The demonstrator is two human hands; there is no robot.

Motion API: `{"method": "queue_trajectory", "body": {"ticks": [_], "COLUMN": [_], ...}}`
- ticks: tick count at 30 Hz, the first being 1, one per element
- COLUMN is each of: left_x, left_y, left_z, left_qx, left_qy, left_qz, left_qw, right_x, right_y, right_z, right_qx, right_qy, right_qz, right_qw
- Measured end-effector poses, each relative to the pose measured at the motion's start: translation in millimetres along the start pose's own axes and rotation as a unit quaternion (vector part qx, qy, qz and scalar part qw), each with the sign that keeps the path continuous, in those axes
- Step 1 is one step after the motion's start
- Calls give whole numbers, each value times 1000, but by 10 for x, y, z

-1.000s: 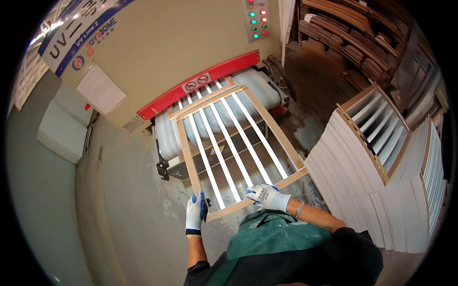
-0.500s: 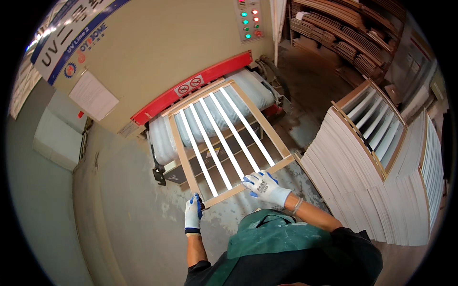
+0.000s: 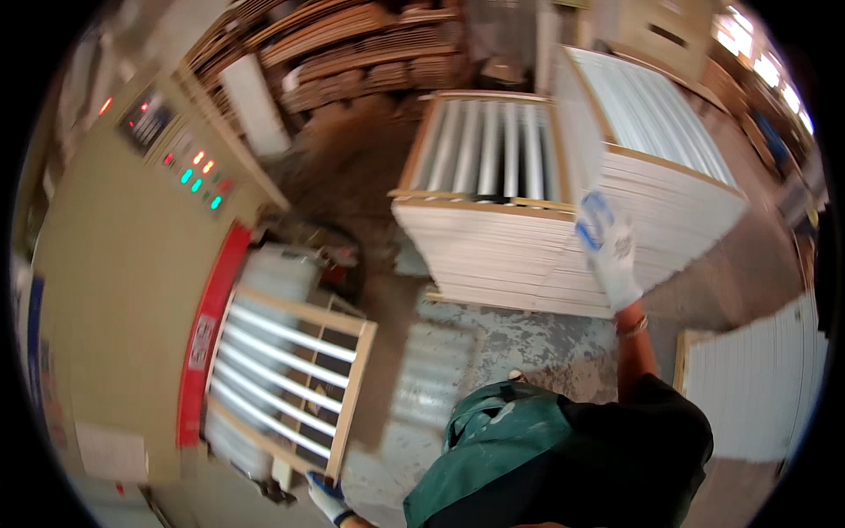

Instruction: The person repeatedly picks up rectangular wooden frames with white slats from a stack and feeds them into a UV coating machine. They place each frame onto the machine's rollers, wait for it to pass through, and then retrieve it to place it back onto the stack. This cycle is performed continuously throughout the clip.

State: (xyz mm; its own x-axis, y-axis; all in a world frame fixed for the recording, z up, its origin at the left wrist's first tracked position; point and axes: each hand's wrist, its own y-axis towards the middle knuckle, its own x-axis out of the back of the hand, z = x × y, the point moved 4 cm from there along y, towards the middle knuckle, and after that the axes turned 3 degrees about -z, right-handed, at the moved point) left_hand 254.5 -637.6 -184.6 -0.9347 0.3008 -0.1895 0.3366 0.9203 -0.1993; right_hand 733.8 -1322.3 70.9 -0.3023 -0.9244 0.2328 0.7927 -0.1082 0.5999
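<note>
A slatted wooden frame [image 3: 352, 387] with white slats lies partly on the machine's conveyor belt [image 3: 280, 282], its outer end sticking out. My left hand [image 3: 329, 500], in a white glove with blue fingers, is closed on the frame's near corner. My right hand [image 3: 613, 255], gloved the same way, is stretched out beside the stacked frames. It is blurred, but its fingers look apart with nothing in them. Nearest to it are a stack of slatted frames [image 3: 493, 251] and a taller-looking stack [image 3: 669, 198] to its right.
A beige machine [image 3: 97, 264] with a red guard bar [image 3: 209, 343] and lit buttons stands on the left. Shelves of brown boards [image 3: 370, 48] are at the back. Another white stack [image 3: 757, 378] stands at the right. Stained grey floor [image 3: 546, 343] lies between the machine and the stacks.
My view has swung right toward the stacks. My right hand has let go of the frame's end bar and moved to the stacks. My left hand has stayed at the frame's corner.
</note>
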Motion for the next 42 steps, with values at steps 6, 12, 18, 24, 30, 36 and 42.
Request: {"method": "queue_trajectory", "body": {"ticks": [6, 12, 18, 24, 30, 36, 42], "left_x": [149, -784, -3257, -5370, -6401, -6309, -5672], "left_y": [339, -235, -941, -2379, -3300, -3556, -3045], "left_z": [-306, -1199, -1266, -1493, -1842, -1590, -1419], "left_qx": [-89, -197, -100, -143, -249, -204, -370], "left_qy": [229, 507, 207, 108, 139, 256, 311], "left_qz": [-38, -82, 250, 560, 652, 676, 504], "left_qw": [969, 835, 941, 809, 703, 660, 715], "right_x": [1810, 2223, 1886, 1422, 1405, 1106, 665], "right_y": [593, 809, 330, -399, -931, -1303, -1520], "right_z": [-18, -58, -69, 950, 1337, 695, 726], "right_qx": [-76, -135, 53, 222, 212, 196, 236], "right_qy": [-631, -612, -650, -514, -446, -465, -429], "right_qz": [-91, -17, -94, 28, 118, 215, 320], "right_qw": [767, 779, 752, 828, 861, 836, 811]}}
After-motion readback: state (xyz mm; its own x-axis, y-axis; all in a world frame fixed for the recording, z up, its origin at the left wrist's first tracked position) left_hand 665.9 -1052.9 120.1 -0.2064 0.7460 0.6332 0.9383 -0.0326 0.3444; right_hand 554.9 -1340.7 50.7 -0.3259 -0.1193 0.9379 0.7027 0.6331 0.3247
